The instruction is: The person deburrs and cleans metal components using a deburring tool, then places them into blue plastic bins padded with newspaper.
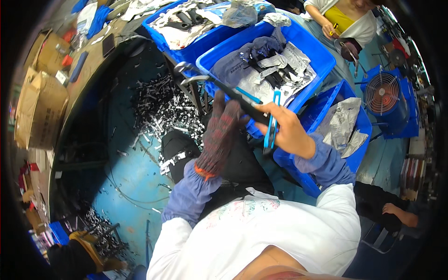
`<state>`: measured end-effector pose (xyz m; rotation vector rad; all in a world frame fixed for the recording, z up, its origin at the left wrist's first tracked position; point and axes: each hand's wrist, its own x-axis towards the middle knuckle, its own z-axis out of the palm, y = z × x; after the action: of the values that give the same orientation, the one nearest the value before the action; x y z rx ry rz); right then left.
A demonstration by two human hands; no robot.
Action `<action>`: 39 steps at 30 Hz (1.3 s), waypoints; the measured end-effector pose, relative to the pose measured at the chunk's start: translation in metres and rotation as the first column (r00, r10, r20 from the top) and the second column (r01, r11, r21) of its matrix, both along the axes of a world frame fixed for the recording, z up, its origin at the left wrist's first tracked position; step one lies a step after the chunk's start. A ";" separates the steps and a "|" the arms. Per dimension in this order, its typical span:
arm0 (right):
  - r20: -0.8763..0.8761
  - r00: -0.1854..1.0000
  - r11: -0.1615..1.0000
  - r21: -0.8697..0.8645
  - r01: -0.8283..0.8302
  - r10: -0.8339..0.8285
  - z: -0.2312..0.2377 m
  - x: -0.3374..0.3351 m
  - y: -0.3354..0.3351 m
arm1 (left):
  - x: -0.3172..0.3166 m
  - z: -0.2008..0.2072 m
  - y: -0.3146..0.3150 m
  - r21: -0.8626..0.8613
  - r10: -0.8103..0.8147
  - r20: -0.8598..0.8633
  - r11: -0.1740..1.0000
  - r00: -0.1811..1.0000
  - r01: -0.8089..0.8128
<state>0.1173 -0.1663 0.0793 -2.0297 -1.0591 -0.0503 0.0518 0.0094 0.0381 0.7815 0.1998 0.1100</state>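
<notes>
Bar [229, 92], long and black with a curved, shiny metal end [190, 74], slants across the space in front of the person's lap, its metal end toward the upper left and its other end in the bare right hand [291, 133]. That hand is closed, fingers curled around the bar, and it also has hold of a slim light-blue tool [269, 134] that stands roughly upright across the bar. A narrow blue strip [248, 95] lies along the bar; whether it is attached cannot be told.

The left hand [218, 137] wears a dark knitted glove with an orange cuff. It is mostly open, fingers nearly straight, the tips just under the bar; whether they touch it is unclear.

Beyond the hands, a blue bin [324, 63] holds black pieces and crumpled paper. Another blue bin [156, 36] stands at its upper left, heaped with paper and dark parts, and a third bin [364, 151] with paper sits near the right forearm. Black and white scraps [154, 102] litter the floor at the left. A fan [381, 93] stands at the right; cardboard boxes [42, 112] sit at the far left. At the upper right, a co-worker [343, 21] holds a small yellow item [334, 29].
</notes>
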 end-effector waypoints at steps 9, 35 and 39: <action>0.285 0.896 0.852 0.309 -0.422 0.341 0.012 -0.037 0.015 | -0.025 0.023 0.010 -0.392 0.046 0.053 0.920 0.998 -0.021; -0.381 0.807 0.715 0.695 -0.072 0.451 0.021 0.060 -0.034 | -0.132 -0.045 0.086 0.063 0.027 -0.353 0.998 0.935 -0.006; -0.604 0.774 0.981 0.100 -0.166 0.192 -0.030 -0.034 0.044 | -0.109 -0.010 0.082 -0.009 0.075 -0.113 0.997 0.991 -0.076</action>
<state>0.0831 -0.1227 0.0494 -1.7042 -0.8057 0.6463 -0.0571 0.0916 0.0281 0.7681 0.3366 0.1364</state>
